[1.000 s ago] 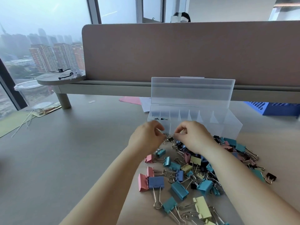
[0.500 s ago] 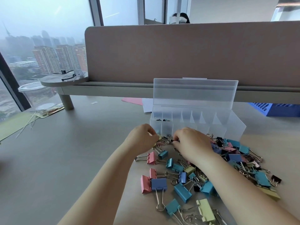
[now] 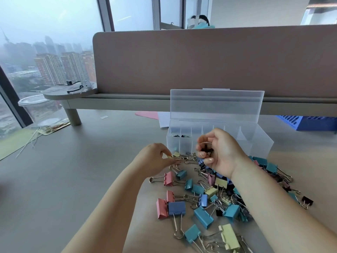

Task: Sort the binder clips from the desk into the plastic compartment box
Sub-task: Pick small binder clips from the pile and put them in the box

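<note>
A clear plastic compartment box (image 3: 259, 143) stands open on the desk, lid upright, with a few small black clips (image 3: 179, 135) in its two leftmost compartments. A pile of coloured binder clips (image 3: 204, 199) lies in front of it. My left hand (image 3: 155, 159) pinches a small yellow clip (image 3: 176, 155) at the pile's near-left edge, just before the box. My right hand (image 3: 220, 152) is raised in front of the box, fingers curled round small dark clips (image 3: 207, 152).
A brown partition (image 3: 209, 61) with a low shelf (image 3: 127, 101) runs behind the box. Pink and white papers (image 3: 155, 115) lie left of the box, a blue tray (image 3: 310, 122) at the right. A clear cup (image 3: 40, 110) stands by the window at far left.
My right hand has lifted off the pile toward the box with small dark clips in it. My left hand stayed low at the pile's edge, now pinching a yellow clip.
</note>
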Available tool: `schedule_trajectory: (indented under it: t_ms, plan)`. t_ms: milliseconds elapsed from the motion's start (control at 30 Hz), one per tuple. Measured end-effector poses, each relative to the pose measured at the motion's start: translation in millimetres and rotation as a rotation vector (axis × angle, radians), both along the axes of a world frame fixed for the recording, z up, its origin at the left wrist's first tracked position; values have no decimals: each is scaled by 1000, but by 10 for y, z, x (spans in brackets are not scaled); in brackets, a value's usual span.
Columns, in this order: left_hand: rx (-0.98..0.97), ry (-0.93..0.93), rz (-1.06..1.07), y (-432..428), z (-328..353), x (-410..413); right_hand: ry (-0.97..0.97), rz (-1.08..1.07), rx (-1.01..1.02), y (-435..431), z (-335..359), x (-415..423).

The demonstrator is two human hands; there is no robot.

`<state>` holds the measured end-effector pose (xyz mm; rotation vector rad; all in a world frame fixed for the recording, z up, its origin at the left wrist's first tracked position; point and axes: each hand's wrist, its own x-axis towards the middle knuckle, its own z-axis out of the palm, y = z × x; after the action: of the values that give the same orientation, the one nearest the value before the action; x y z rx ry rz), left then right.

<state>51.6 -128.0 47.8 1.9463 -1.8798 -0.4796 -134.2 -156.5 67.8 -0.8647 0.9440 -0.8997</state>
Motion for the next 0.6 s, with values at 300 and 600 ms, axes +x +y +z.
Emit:
schedule_trajectory:
  t_ms: [300,600]
  plan:
    - [18,0,132,-59,-58,175,845,45,-652,38,-169,96]
    - [-78,-109,5,-27,-52,24,1233,39,-875,44,-264,94]
